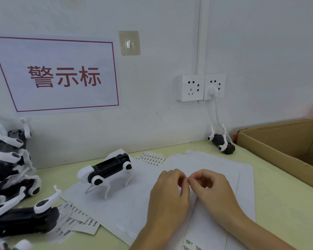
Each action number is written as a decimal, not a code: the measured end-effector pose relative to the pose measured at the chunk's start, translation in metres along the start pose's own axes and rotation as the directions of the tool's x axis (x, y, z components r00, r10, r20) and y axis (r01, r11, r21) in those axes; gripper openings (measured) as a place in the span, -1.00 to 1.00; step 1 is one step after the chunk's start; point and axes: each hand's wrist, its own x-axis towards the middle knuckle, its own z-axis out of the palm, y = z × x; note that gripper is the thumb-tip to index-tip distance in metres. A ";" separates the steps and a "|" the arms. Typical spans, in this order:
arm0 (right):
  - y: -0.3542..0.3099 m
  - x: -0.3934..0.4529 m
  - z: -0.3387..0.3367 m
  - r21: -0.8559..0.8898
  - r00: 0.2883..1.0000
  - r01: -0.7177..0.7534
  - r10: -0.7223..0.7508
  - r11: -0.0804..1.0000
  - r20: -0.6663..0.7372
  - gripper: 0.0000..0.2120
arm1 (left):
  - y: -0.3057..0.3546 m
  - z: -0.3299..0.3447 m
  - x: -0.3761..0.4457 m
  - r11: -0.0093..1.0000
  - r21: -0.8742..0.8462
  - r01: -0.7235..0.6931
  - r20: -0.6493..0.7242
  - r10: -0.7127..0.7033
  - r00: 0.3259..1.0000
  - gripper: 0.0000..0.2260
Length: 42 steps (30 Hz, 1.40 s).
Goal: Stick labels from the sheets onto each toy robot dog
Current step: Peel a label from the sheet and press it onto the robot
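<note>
Head view. Both hands are meeting over the white paper sheets (215, 170) at centre frame. The left hand (167, 193) and right hand (215, 192) are curling their fingers inward, fingertips touching or nearly touching at one spot between them. They are probably pinching a small label there, but the label itself is too small to make out, so what they are clamping on cannot be confirmed.

The standing toy dog (107, 170) is resting on its four legs on the paper at 9 o'clock from the hands, near but apart from them, its black back facing up. A pile of toy dogs (13, 174) is lying at the far left edge of the table (278, 204). One more dog (221, 142) is lying on its side at 1 o'clock, against the wall below the sockets (201, 87). A label sheet (150, 159) with printed rows is sitting at 11 o'clock; cut label strips (79, 222) are lying at 8 o'clock, and another printed sheet (193, 244) is showing at 6 o'clock. A cardboard box (282, 141) is standing at 3 o'clock.

Judgement: the step in hand is peeling or readying a label. Doing it well means holding it by one edge only, keeping the sticky face off the fingers, then carrying it flat to the standing dog.
</note>
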 end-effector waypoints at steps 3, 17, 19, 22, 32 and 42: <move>-0.001 0.001 -0.002 0.132 0.999 -0.052 0.051 0.990 0.007 -0.81 | -0.001 0.000 0.001 0.997 -0.068 0.032 -0.025 -0.033 0.999 -0.92; -0.002 0.005 -0.007 0.298 0.977 -0.189 0.149 0.936 0.155 -0.69 | -0.002 -0.004 0.008 0.879 -0.421 0.227 0.048 -0.228 0.973 -0.85; -0.002 0.005 -0.007 0.281 0.975 -0.201 0.165 0.938 0.147 -0.68 | -0.003 -0.005 0.009 0.878 -0.414 0.242 0.055 -0.241 0.969 -0.83; -0.002 0.005 -0.007 0.261 0.972 -0.224 0.197 0.939 0.126 -0.66 | -0.002 -0.007 0.009 0.873 -0.427 0.236 0.086 -0.221 0.971 -0.77; -0.008 0.000 -0.006 0.157 0.982 -0.128 0.103 0.979 0.156 -0.77 | -0.004 -0.002 0.006 0.942 -0.327 0.076 0.112 -0.042 0.993 -0.89; -0.004 0.000 -0.003 0.049 0.994 -0.097 0.094 0.994 0.054 -0.79 | -0.006 -0.001 0.003 0.959 -0.220 0.179 0.087 -0.164 0.983 -0.80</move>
